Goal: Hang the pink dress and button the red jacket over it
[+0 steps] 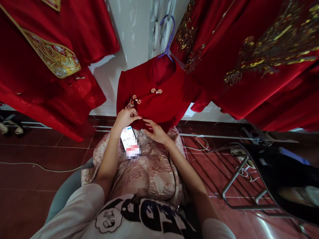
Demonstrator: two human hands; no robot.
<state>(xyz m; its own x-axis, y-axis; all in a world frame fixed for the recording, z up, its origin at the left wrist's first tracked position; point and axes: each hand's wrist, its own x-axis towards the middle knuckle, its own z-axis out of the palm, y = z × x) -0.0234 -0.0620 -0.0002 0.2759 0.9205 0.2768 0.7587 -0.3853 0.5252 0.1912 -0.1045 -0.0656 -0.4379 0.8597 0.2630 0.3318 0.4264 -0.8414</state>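
Observation:
A red top point(169, 96) with beaded flower fastenings point(156, 91) hangs from a purple hanger point(170, 39), its lower edge by my lap. At its lower left front, my left hand point(126, 119) is closed, thumb and fingers pinching the cloth. A tiny beaded bit shows at those fingertips, too small to make out clearly. Just above this hand sits another beaded flower fastening point(136, 99) with a dangling tassel point(130, 104). My right hand point(157, 132) is open at the lower edge, its fingers stretched toward the left fingertips.
A lit phone point(129, 141) lies on the shiny pink brocade cloth point(152, 169) over my lap. Red garments with gold embroidery point(58, 58) and sequins point(269, 46) hang on both sides. A metal-framed black chair point(286, 172) stands at right; cables point(199, 144) run over the tiled floor.

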